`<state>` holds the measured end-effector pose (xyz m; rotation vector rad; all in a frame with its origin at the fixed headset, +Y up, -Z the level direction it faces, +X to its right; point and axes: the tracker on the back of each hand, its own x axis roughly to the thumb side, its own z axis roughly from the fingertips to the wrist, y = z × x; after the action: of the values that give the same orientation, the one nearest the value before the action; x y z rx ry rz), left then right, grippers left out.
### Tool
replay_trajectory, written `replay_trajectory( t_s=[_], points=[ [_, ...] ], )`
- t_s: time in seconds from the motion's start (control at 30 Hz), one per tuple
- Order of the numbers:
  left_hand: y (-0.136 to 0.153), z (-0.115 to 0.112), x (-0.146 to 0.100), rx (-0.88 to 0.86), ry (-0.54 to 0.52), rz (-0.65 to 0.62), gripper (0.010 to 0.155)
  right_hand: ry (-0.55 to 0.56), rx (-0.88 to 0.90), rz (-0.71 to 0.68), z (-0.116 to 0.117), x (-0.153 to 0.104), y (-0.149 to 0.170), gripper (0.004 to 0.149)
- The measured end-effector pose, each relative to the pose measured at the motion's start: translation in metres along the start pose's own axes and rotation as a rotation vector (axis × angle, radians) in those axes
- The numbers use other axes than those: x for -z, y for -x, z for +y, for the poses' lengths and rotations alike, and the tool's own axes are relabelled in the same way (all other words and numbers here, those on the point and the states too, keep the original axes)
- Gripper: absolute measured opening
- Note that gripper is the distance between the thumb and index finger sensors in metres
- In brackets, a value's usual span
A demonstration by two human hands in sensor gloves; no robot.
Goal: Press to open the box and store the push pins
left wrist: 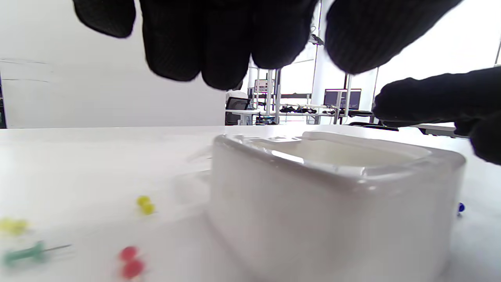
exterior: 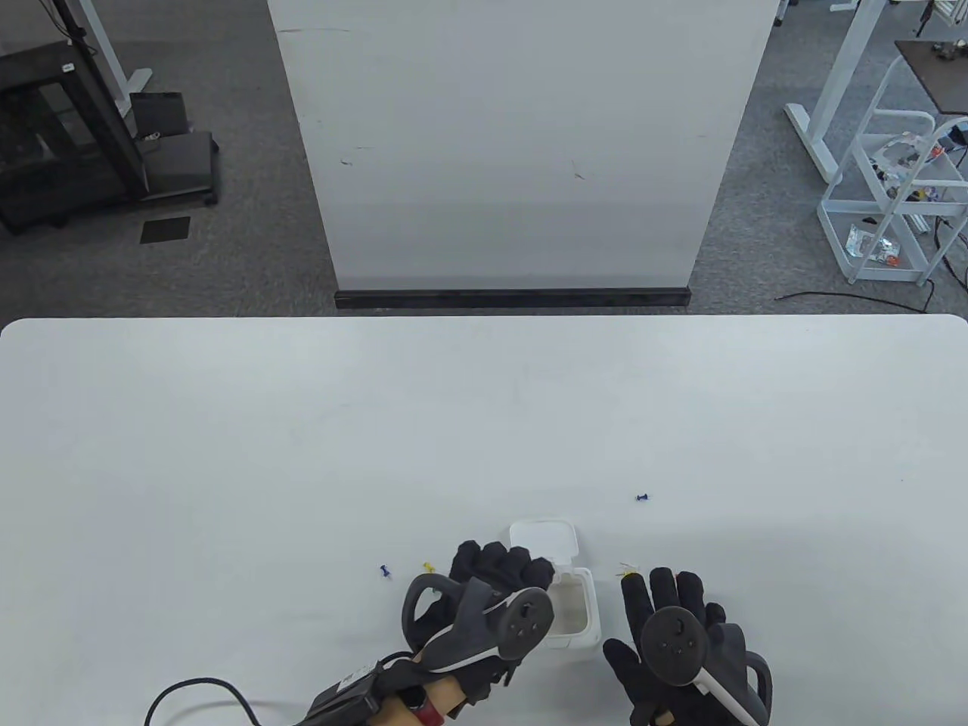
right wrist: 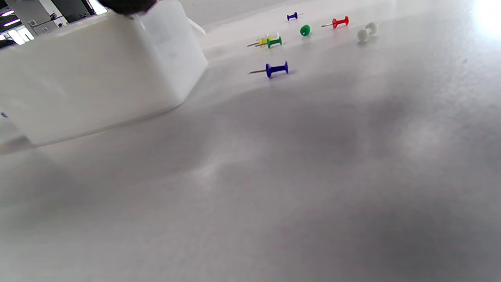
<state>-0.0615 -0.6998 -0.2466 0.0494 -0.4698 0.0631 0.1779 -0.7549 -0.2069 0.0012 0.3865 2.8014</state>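
Observation:
A small white box (exterior: 571, 609) stands open near the table's front edge, its lid (exterior: 543, 538) flipped back. My left hand (exterior: 505, 569) hangs over the box's left and far side, fingers (left wrist: 219, 51) spread just above the rim of the box (left wrist: 336, 196), holding nothing I can see. My right hand (exterior: 665, 605) lies flat on the table right of the box, fingers spread. A yellow pin (exterior: 628, 575) lies at its fingertips. Blue pins (exterior: 643, 497) (exterior: 386, 571) and a yellow pin (exterior: 429, 566) lie around.
The left wrist view shows yellow (left wrist: 145, 204), red (left wrist: 129, 263) and green (left wrist: 27, 252) pins left of the box. The right wrist view shows the box (right wrist: 98, 74) and blue (right wrist: 276, 69), green (right wrist: 305, 30), red (right wrist: 338, 21) and white (right wrist: 366, 32) pins beyond it.

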Motion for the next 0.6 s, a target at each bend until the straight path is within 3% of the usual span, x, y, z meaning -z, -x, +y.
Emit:
replay_trajectory(
  t_s=[0.27, 0.6],
  points=[
    [0.074, -0.001, -0.042, 0.021, 0.006, 0.182, 0.08, -0.004, -0.009, -0.002, 0.0, 0.0, -0.002, 0.079],
    [0.128, -0.009, -0.093, 0.134, 0.039, 0.361, 0.082, 0.007, -0.023, 0.009, 0.001, 0.0, -0.003, 0.079]
  ],
)
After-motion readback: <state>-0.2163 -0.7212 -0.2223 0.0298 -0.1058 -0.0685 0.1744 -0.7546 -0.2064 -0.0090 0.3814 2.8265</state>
